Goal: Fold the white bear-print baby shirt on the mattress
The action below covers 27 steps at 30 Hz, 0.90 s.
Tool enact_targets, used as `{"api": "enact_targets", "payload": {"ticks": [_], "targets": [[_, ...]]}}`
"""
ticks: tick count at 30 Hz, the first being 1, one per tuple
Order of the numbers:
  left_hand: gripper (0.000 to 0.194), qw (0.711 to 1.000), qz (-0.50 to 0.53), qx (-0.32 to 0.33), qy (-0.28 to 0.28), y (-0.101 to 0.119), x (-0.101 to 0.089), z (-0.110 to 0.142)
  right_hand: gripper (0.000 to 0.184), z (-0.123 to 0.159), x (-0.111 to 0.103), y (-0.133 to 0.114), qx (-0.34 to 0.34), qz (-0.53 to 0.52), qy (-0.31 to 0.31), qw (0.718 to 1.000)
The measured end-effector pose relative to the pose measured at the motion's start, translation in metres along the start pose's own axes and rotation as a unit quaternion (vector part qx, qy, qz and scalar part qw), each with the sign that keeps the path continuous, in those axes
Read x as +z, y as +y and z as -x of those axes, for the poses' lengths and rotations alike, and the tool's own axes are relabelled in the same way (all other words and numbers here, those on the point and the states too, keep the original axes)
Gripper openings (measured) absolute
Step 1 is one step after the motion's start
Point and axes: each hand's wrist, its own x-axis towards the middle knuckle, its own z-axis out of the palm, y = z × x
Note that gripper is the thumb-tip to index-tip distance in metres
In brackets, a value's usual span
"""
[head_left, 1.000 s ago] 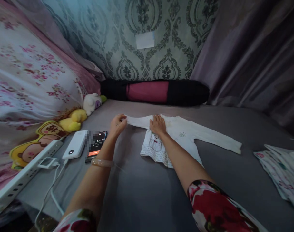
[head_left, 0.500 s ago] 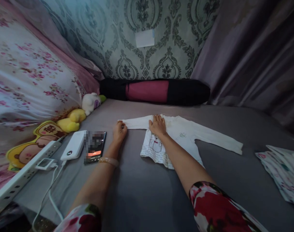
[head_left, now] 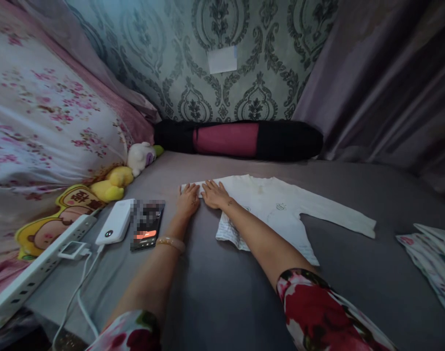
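White and long-sleeved, the shirt (head_left: pixel 266 202) lies spread mid-frame on a grey sheet (head_left: pixel 218 297). The right hand (head_left: pixel 215 196) has moved from its front to the leftward sleeve (head_left: pixel 228 183), beside the left hand (head_left: pixel 188 201), both pressing with open fingers.

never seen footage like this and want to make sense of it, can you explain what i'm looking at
There is no machine: a camera on a person's head looks forward and down, so the hands are the wearer's own. All three pictures come from it; the last is the current one.

On a grey sheet lies a small white long-sleeved shirt. The left hand and right hand press flat on one sleeve; neither seems to grip it.

On the left are a phone, a white power bank, a power strip and plush toys. Folded clothes lie far right, and a black and pink bolster lies by the wall.
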Motion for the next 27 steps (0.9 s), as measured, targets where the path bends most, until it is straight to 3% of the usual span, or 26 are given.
{"api": "enact_targets", "payload": {"ticks": [4, 12, 18, 20, 24, 27], "targets": [[0.049, 0.999, 0.022, -0.028, -0.009, 0.0, 0.0, -0.002, 0.056, 0.001, 0.0, 0.005, 0.022, -0.003, -0.015, 1.0], [0.054, 0.994, 0.083, -0.067, 0.03, 0.005, -0.006, -0.002, 0.057, 0.018, -0.015, 0.051, 0.092, 0.007, -0.002, 0.996], [0.051, 0.994, 0.086, -0.059, 0.039, 0.005, -0.009, 0.0, 0.055, 0.029, -0.016, 0.072, 0.056, 0.019, 0.02, 0.998], [0.045, 0.993, 0.086, -0.064, 0.049, 0.006, -0.01, 0.001, 0.055, 0.033, -0.015, 0.074, 0.059, 0.025, 0.053, 0.997], [0.031, 0.994, 0.067, -0.038, 0.075, 0.009, -0.012, 0.003, 0.059, 0.04, -0.011, 0.077, 0.135, 0.044, 0.135, 0.981], [0.027, 0.994, 0.073, -0.007, 0.078, 0.01, -0.012, 0.003, 0.064, 0.041, -0.01, 0.079, 0.199, 0.048, 0.133, 0.97]]}}
